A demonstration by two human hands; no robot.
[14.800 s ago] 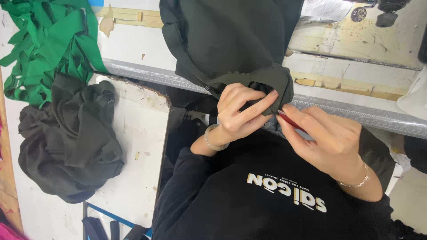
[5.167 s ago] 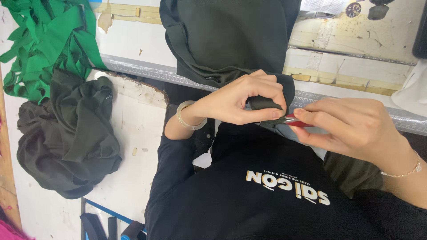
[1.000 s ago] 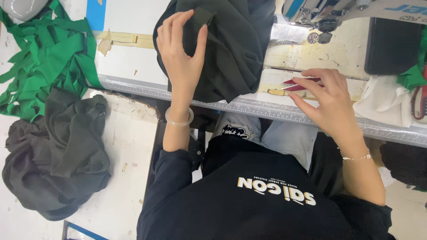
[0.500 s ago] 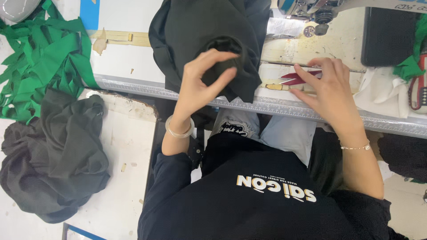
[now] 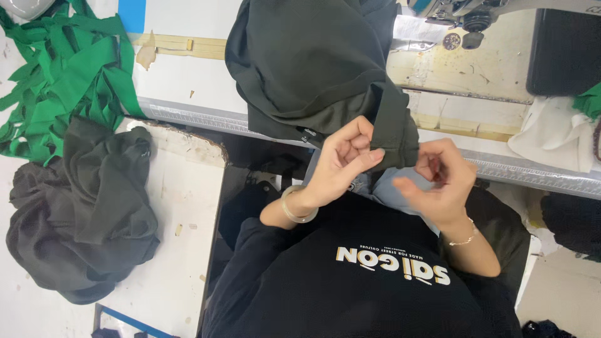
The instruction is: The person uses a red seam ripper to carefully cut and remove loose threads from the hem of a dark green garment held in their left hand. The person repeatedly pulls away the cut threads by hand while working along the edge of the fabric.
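A dark green-black garment (image 5: 313,69) lies bunched on the sewing table (image 5: 188,81), and one folded edge hangs over the front rim. My left hand (image 5: 341,159), with a pale bangle on the wrist, pinches that hanging edge between thumb and fingers. My right hand (image 5: 441,181), with a thin chain bracelet, is held just right of the edge, its fingers curled around a small red thread snipper (image 5: 436,176) that is mostly hidden. Both hands are over my lap, in front of the table rim.
A sewing machine (image 5: 476,25) stands at the top right beside a black block (image 5: 563,50) and a white cloth (image 5: 551,134). Green fabric strips (image 5: 69,81) lie at the left. A pile of dark garments (image 5: 81,213) rests on a white side surface (image 5: 181,250).
My left hand came down from the top of the garment and now pinches its hanging edge. My right hand lifted off the table and moved in toward that edge.
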